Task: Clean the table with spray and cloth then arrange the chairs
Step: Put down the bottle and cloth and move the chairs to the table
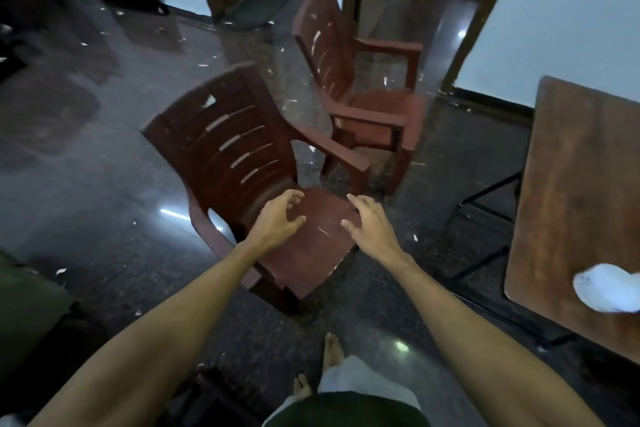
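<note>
Head view: two red-brown plastic armchairs are shown on a dark polished floor strewn with small pale scraps. The near chair is seen in the centre, its slatted back turned to the left and its seat towards the viewer. The far chair stands just beyond it, near a doorway. Both arms are extended over the near chair's seat. The left hand is held with fingers spread and loosely curled, nothing grasped. The right hand is likewise spread and relaxed, with nothing in it. Whether either hand touches the seat cannot be told. The brown wooden worktop is seen at the right edge, well apart from the near chair, with a crumpled white cloth lying on its near corner. Bare feet are visible below.
</note>
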The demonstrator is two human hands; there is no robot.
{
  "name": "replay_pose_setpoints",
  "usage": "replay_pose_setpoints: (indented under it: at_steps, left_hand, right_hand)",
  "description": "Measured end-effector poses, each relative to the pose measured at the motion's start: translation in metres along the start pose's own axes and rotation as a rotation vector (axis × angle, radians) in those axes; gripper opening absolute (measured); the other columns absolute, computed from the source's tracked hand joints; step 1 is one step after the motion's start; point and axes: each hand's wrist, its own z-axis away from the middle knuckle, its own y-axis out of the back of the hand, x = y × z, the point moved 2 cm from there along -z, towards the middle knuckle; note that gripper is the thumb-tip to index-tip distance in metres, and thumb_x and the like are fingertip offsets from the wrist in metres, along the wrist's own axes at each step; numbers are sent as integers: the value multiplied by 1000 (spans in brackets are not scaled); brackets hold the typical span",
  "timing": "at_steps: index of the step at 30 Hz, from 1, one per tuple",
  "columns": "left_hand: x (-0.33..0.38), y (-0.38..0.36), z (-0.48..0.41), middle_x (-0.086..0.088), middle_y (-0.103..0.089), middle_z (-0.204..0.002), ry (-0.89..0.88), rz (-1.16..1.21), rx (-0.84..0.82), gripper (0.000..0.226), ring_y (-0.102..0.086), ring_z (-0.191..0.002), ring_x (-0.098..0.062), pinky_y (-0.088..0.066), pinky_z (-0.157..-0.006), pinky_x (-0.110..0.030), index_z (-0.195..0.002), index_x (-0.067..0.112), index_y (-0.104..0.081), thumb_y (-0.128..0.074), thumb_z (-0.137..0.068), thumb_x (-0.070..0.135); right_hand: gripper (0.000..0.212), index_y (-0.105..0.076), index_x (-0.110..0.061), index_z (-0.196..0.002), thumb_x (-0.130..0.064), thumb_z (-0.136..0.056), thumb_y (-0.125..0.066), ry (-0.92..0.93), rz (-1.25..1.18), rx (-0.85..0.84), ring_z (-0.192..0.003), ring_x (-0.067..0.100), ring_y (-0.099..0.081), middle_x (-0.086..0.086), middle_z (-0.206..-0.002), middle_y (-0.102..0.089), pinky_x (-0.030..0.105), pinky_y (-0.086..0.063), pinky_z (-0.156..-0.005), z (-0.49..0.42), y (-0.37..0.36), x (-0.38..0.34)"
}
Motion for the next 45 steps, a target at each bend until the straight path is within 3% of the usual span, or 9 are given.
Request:
replay_pose_setpoints:
  at_steps: [9,12,17,23,32,39,45]
  left_hand:
    - [-54,85,-62,1,-65,-126,22,-19,74,50,-61,-117,-17,-50,-97,-31,-134,21,-57,-77,-88,21]
    - [-78,106,-94,1,-65,-128,-11,-23,47,50,-62,-118,-16,-52,-100,-35,-135,21,-56,-76,-89,22]
    - [-119,137,-157,1,-66,-125,-124,-26,-34,49,-61,-116,-14,-51,-98,-34,-133,21,-58,-76,-88,20]
    - [-150,186,-223,2,-65,-125,-281,10,-250,48,-61,-114,-13,-50,-95,-30,-133,20,-58,-75,-89,18]
    - [-173,239,-279,7,-67,-120,-485,-88,-399,47,-63,-109,-10,-54,-94,-38,-131,25,-58,-77,-88,24]
    - [-198,270,-323,3,-67,-126,-688,-143,-537,43,-62,-112,-12,-51,-97,-32,-131,19,-61,-75,-91,23]
    - [-227,295,-398,6,-68,-120,-893,-89,-631,36,-64,-106,-9,-50,-87,-26,-125,20,-64,-74,-90,19]
  right_hand:
    - [63,-37,-20,-151,-32,-95,-63,95,0,-33,-139,21,-34,0,-149,-40,36,-37,-108,-100,-46,-78]
    - [62,-36,-21,-151,-32,-96,-62,69,-20,-22,-139,19,-33,-1,-148,-40,36,-37,-108,-133,-62,-97]
    - [61,-38,-22,-150,-32,-95,-63,-52,-62,52,-137,17,-35,-3,-146,-42,35,-38,-107,-184,-95,-128]
    - [59,-40,-23,-150,-32,-96,-62,-268,-98,196,-136,18,-36,-3,-146,-44,36,-40,-106,-224,-131,-190]
    - [58,-36,-26,-151,-36,-98,-58,-420,-141,372,-140,15,-31,-5,-149,-40,34,-38,-102,-242,-150,-247]
    - [57,-39,-29,-149,-40,-96,-58,-528,-210,508,-138,13,-33,-7,-146,-43,35,-37,-104,-263,-189,-295]
    - [58,-41,-31,-148,-48,-95,-58,-737,-239,646,-139,15,-33,-6,-148,-43,36,-35,-107,-320,-231,-343]
